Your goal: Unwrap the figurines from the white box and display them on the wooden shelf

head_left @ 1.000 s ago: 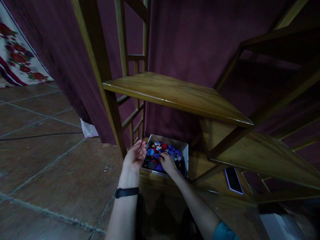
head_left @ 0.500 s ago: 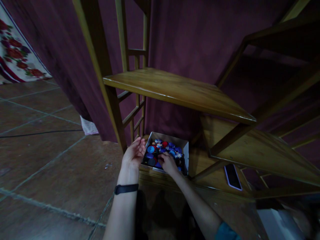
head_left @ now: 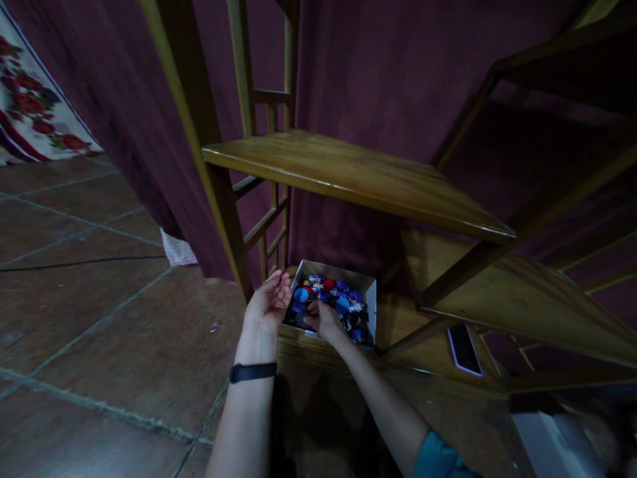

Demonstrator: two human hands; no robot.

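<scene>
Head view: we see our two bare hands at a box point(head_left: 371, 311) of small, mostly blue trinkets point(head_left: 343, 305), set on the low wooden base point(head_left: 398, 335) of a shelf unit. Our left hand point(head_left: 270, 299) is beside the box's left edge, palm turned up, its fingers loosely curled and unclenched; whether it touches the cardboard we cannot tell. A black band point(head_left: 253, 372) circles that wrist.

Our right hand point(head_left: 324, 320) reaches over the near side and down into the box, its bent fingers among the trinkets near the front left — we cannot tell whether they grip one. A teal sleeve point(head_left: 440, 457) covers the upper part of that arm.

Inside the box, a blue disc point(head_left: 301, 294) lies toward the left and a red ball point(head_left: 329, 284) near the back; many of the other pieces are too dark and small for us to make out.

To the right of the box, well apart from it, a phone point(head_left: 464, 350) lies flat on the same base. Above the box juts a glossy shelf point(head_left: 348, 176), and behind everything hangs a purple curtain point(head_left: 368, 86). On our left, a thin black cord point(head_left: 84, 263) runs across the brown floor point(head_left: 99, 312) — near a pale cloth point(head_left: 178, 251) at the curtain's foot.
</scene>
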